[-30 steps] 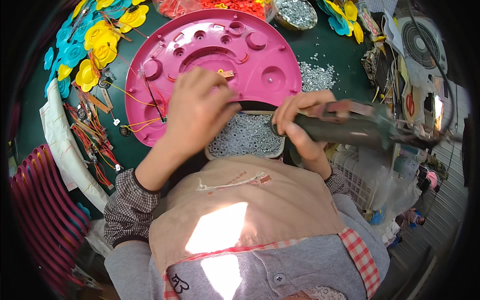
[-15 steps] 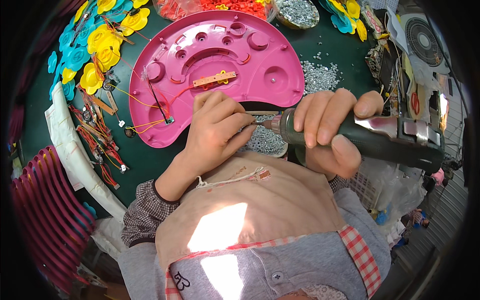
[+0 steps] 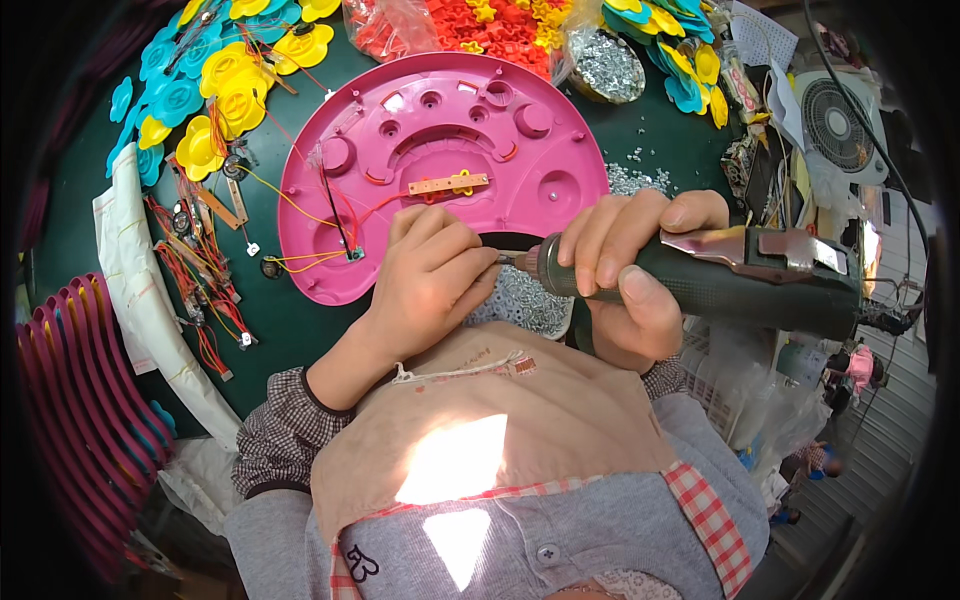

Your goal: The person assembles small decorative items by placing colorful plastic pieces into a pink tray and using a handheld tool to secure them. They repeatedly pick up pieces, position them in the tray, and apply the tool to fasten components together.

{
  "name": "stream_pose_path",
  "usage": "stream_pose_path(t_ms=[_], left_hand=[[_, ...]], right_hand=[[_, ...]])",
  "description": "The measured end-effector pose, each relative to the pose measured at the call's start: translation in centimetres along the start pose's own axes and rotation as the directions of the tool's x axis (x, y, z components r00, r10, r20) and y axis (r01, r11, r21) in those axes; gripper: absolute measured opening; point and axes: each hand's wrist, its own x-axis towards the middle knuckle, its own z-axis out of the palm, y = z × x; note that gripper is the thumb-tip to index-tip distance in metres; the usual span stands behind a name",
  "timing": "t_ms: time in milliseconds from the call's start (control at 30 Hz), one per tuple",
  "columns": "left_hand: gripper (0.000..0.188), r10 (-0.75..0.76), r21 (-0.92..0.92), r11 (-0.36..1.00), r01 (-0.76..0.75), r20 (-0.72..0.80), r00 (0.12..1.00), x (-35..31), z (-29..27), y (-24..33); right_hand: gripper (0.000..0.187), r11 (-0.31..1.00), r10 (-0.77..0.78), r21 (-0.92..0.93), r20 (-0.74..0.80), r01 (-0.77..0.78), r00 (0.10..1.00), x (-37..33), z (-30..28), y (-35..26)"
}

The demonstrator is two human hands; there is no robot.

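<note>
My right hand (image 3: pixel 640 270) grips a dark green electric screwdriver (image 3: pixel 760 285), held sideways with its bit toward the left. My left hand (image 3: pixel 430 275) is closed in a pinch at the bit's tip; whatever sits between the fingertips is too small and hidden to make out. Just beyond both hands lies a pink crescent-shaped plastic panel (image 3: pixel 440 125), its moulded inner side up. On it are a copper-coloured strip (image 3: pixel 448 185) over a yellow piece, a small green circuit board (image 3: pixel 355 254) and thin wires. Beneath the bit, a tray of silvery screws (image 3: pixel 530 305) shows partly.
More loose screws (image 3: pixel 640 178) and a bowl of them (image 3: pixel 608 68) lie beyond the panel's right. Yellow and blue flower-shaped parts (image 3: pixel 235 95) and wired components (image 3: pixel 190 250) cover the left. Stacked pink panels (image 3: pixel 90 370) stand at lower left; a fan (image 3: pixel 838 125) is far right.
My view has shifted, so the panel and table sit lower and farther right in the picture. The screwdriver and right hand have come slightly left; the left hand keeps its pinch at the bit.
</note>
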Motion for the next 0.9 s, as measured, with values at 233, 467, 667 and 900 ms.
stream_pose_path(t_ms=[233,467,667,900], left_hand=[[0.026,-0.246,0.203,0.951,0.236,0.028,0.969,1.7,-3.9,-4.3],[0.018,-0.297,0.293,0.919,0.265,0.069,0.953,1.1,-3.3,-5.9],[0.017,-0.264,0.278,0.933,0.23,0.091,0.96,1.1,-3.2,-6.0],[0.02,-0.247,0.28,0.931,0.234,0.013,0.969,0.9,-3.5,-5.4]], right_hand=[[0.044,0.985,-0.049,-0.168,-0.081,0.035,0.995,2.7,1.6,3.6],[0.044,0.995,-0.033,-0.1,-0.137,0.02,0.99,3.0,1.9,7.6],[0.044,0.942,-0.095,-0.327,-0.046,0.075,0.994,2.6,0.8,9.7],[0.048,0.991,-0.09,0.087,-0.099,0.099,0.991,2.0,0.7,4.9]])
